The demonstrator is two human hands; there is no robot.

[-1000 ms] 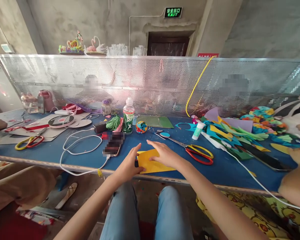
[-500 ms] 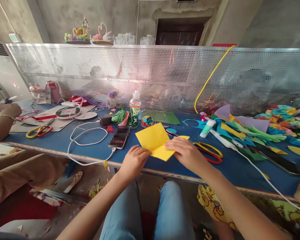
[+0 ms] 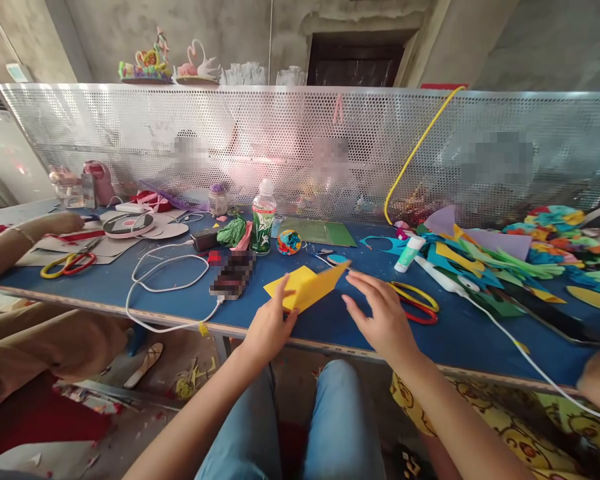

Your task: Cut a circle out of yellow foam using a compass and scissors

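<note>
- My left hand (image 3: 269, 325) pinches the near edge of a folded yellow paper (image 3: 305, 285), lifting it just above the blue table (image 3: 130, 293) near its front edge.
- The paper's long axis runs from my left fingers up and right, ending in a point toward the table's far side.
- My right hand (image 3: 384, 318) is released, fingers spread, holding nothing, just right of the paper and apart from it; the left is nearer.
- Beyond the right hand lie red-and-yellow scissors (image 3: 419, 305).
- Farther back stands a bottle (image 3: 263, 218) with a green label; I cannot read its writing.
- A phone (image 3: 233, 273) lies left of the paper.
</note>
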